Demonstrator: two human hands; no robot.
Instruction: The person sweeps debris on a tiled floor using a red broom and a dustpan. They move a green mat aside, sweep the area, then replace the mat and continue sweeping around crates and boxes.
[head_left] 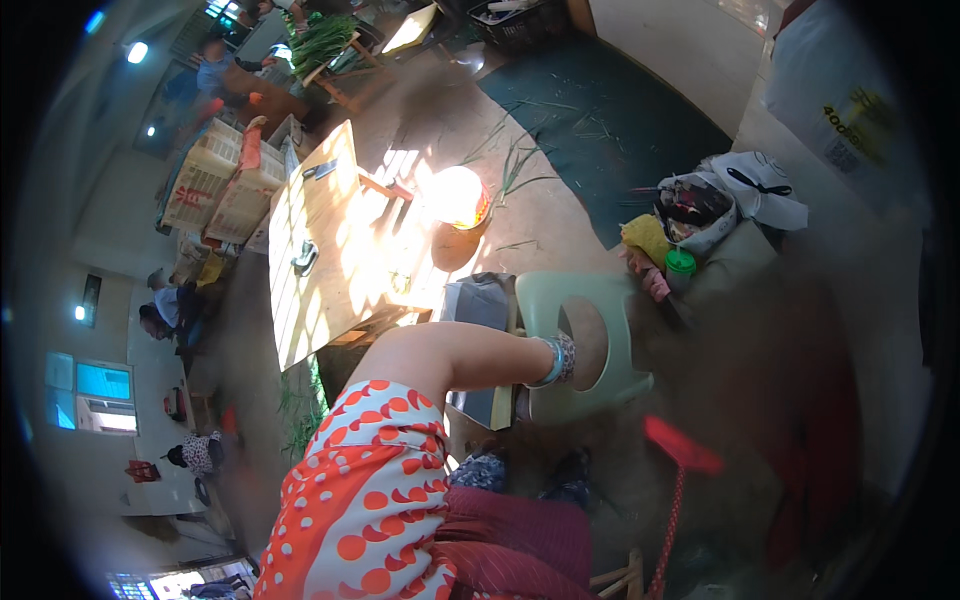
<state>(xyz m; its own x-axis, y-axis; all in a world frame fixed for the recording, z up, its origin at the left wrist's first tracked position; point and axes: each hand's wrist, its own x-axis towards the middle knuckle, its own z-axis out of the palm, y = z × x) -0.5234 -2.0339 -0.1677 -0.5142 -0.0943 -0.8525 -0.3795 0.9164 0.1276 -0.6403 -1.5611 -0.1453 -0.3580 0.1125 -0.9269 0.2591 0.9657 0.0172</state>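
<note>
My left arm, in a red and white dotted sleeve (365,490), bends at the elbow. Its bare forearm (480,357) reaches right, ending at a pale blue and patterned wrist band (560,360). This wrist lies at the arched opening of a pale green plastic stool (545,400), which seems tipped over. Beyond the band I cannot make out the fingers, so whether they grip the stool is unclear. A grey box-like thing (478,300) sits beside the stool, partly behind the forearm. My right hand is out of view.
A sunlit wooden board table (315,240) holds small dark items; a bucket (460,225) stands beside it. Stacked crates (215,185) and people are at far left. Bags (690,210) and a green-lidded cup (680,265) lie right. A red piece with a dotted strap (685,450) is near.
</note>
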